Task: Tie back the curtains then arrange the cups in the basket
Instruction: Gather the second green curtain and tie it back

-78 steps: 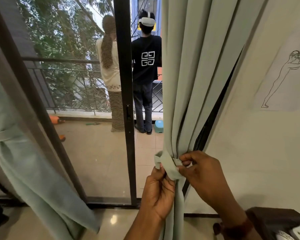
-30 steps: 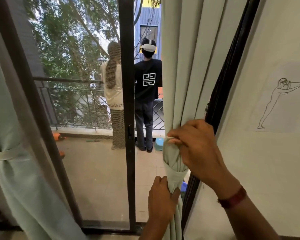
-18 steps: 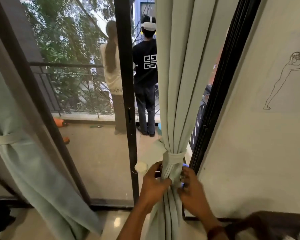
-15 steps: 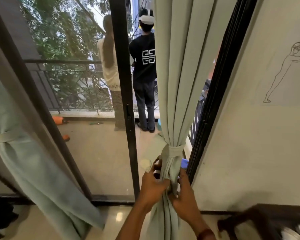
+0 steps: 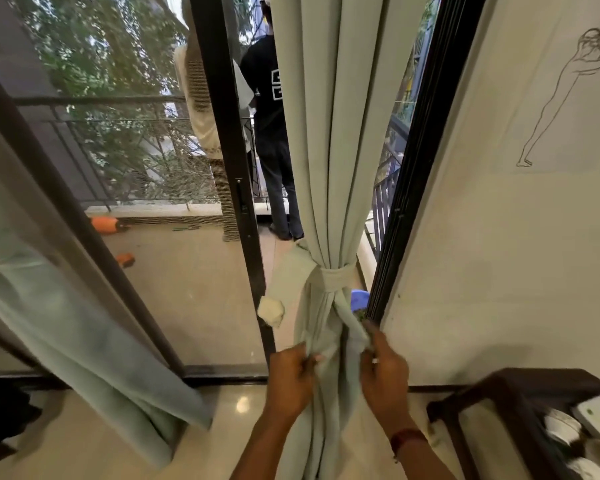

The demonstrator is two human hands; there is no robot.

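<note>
Head view, the only one. Right curtain (image 5: 329, 140) hangs bunched between the sliding door frame (image 5: 229, 168) and the wall (image 5: 499, 254), cinched by its tie-back band (image 5: 336, 277) wrapped round the gather. A loose tail of the band, with a pale pad at its end (image 5: 271, 311), hangs on the left side, so the knot looks done or nearly done.

Left hand (image 5: 291, 379): fingers closed, pinching the folds just below the band. Right hand (image 5: 383, 375): fingers drawn together on a fold or strap end on the right side of the gather. Motion blur there, so I can't tell which it is holding.

Left curtain (image 5: 49, 323) is already gathered with its own band (image 5: 0, 254).

Handling: the fabric is soft, light and limp, with no stiffness, and will slump wherever it is not held. Grip it by pinching the folds close under the band. The band probably slides on the cloth, so snug it before letting go.

Cups (image 5: 565, 424) sit bottom right on the dark side table (image 5: 492, 393), partly cut off by the frame edge. They look ceramic with a green print, so rigid and breakable; take them by the body or rim. No basket is clearly in view.

Text: none readable. There is a white geometric logo on the dark shirt of a person on the balcony (image 5: 271, 109), half hidden by the curtain. A line drawing of a figure (image 5: 561, 91) is on the wall, no caption.
</note>
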